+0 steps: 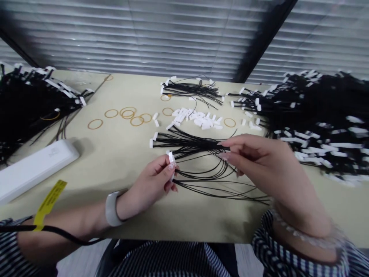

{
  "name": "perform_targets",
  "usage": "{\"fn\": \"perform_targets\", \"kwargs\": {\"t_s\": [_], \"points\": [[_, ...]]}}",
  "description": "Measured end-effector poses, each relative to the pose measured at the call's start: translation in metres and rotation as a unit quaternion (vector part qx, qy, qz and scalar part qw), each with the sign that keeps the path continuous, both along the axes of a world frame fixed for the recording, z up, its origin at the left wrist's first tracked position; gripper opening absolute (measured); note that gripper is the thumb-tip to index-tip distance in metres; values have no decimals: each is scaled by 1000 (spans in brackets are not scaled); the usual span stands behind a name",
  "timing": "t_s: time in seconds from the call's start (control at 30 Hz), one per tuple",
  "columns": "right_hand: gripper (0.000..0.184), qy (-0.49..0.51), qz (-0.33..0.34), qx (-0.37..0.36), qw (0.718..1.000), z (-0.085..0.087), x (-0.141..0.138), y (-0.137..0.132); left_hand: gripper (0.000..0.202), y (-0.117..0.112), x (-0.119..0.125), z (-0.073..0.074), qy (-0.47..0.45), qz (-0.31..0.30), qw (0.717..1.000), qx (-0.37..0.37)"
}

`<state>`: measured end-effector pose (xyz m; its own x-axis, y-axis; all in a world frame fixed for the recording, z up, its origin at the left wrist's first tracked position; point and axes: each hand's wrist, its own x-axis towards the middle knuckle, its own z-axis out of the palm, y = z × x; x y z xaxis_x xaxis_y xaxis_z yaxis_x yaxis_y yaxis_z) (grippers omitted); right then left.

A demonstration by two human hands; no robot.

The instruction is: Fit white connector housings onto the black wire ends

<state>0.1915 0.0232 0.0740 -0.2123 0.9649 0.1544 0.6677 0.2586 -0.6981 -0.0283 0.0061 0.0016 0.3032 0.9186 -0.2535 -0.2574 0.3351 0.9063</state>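
My left hand (158,175) is closed in a pinch on white connectors (172,157), from which thin black wires run to the right. My right hand (253,157) has its thumb and forefinger around black wires (215,146), a little away from the connectors. Several of the left hand's wires (213,188) loop and spread loosely below the right hand. Just beyond my left hand lies a bundle of black cables (184,141) with white connectors at its left end. The right fingertips partly cover the far end of this bundle.
Loose white connectors (198,118) and rubber bands (127,112) are scattered mid-table. Another cable bundle (191,89) lies behind them. Large cable heaps stand at left (25,104) and right (319,111). A white power bank-like bar (37,165) and a yellow-tagged black cord (69,234) are at left.
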Motion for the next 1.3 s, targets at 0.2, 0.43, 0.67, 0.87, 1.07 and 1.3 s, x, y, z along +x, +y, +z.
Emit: {"fn": "perform_targets", "kwargs": {"t_s": [0.2, 0.43, 0.67, 0.87, 1.07, 1.3], "points": [[10, -11, -31, 190, 981, 1, -9, -4, 20, 1, 1, 5, -28, 38, 998, -30], [22, -194, 235, -4, 952, -11, -24, -9, 20, 1, -1, 3, -34, 58, 998, -7], [17, -205, 164, -38, 964, -23, -37, -8, 20, 0, -1, 4, -26, 65, 997, 11], [11, -311, 150, 25, 938, -29, -35, -9, 19, 0, -1, 1, -32, 69, 997, 20], [20, -398, 29, 205, 894, -26, -24, -3, 18, 4, -4, -1, -28, 79, 996, 29], [9, -312, -85, 361, 875, -15, -4, -1, 16, 6, -5, -2, -28, 102, 994, -7]]}}
